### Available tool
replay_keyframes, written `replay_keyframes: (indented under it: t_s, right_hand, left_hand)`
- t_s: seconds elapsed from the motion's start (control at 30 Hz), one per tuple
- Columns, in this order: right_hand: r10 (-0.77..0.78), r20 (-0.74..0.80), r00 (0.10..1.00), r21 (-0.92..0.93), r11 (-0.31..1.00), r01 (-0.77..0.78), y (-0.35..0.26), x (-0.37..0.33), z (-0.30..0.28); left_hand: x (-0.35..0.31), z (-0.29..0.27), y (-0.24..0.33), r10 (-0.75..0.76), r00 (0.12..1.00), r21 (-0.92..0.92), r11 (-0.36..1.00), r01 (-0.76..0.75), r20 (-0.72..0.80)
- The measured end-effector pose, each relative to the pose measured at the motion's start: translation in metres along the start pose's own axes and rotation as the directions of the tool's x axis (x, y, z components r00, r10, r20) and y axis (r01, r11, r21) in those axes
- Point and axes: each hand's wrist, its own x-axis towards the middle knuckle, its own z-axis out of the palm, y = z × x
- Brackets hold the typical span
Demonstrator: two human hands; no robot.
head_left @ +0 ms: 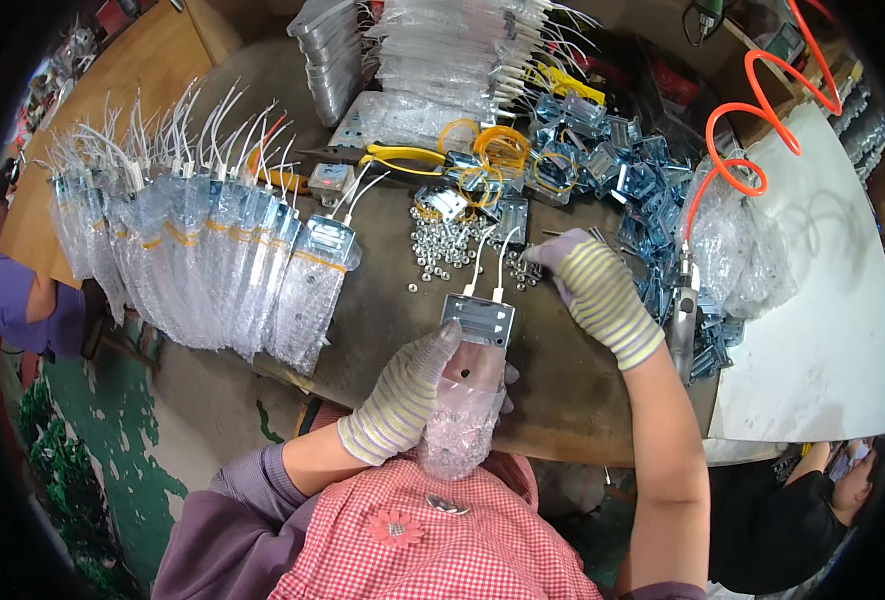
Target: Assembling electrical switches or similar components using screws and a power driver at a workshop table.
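Note:
My left hand (403, 395), in a striped glove, grips a flat plate-shaped part (478, 366) near my apron. A shiny metal bracket (479, 320) caps its upper end, with two white wires sticking up. Clear bubble wrap (458, 430) covers the lower part of the plate. My right hand (600, 292), gloved too, reaches over the table with its fingers drawn together at the edge of a pile of small nuts (443, 245). Whatever lies between those fingertips is hidden. Just behind the nuts lie loose brackets (512, 215).
Bubble-wrapped parts (213, 240) with rubber bands stand in a row at left; more wrapped parts (433, 60) are stacked behind. Yellow-handled pliers (403, 155) lie near rubber bands (503, 148). A pneumatic screwdriver (682, 320) on a coiled red hose (753, 110) is beside heaped brackets (653, 220).

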Motion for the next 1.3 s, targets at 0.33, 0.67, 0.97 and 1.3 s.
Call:
replay_keyframes:
  t_s: [0.33,0.67,0.97,1.3]
  right_hand:
    - [-0.043,0.324,0.945,-0.259,0.957,0.133,-0.010,0.028,-0.008]
    - [0.070,-0.177,0.982,-0.245,0.963,-0.113,-0.003,0.008,0.026]
    - [0.739,0.055,0.671,0.954,0.159,-0.254,-0.116,-0.028,-0.006]
    - [0.261,-0.330,0.907,0.288,0.943,-0.167,-0.121,-0.032,-0.008]
  left_hand:
    - [0.000,-0.003,-0.005,0.053,0.999,0.026,0.998,-0.053,0.008]
    - [0.001,0.001,-0.012,0.107,0.993,0.057,0.993,-0.105,-0.042]
    - [0.007,-0.011,-0.018,0.264,0.960,0.433,0.878,-0.203,-0.087]
    - [0.011,-0.008,-0.014,0.312,0.950,0.405,0.872,-0.274,-0.028]
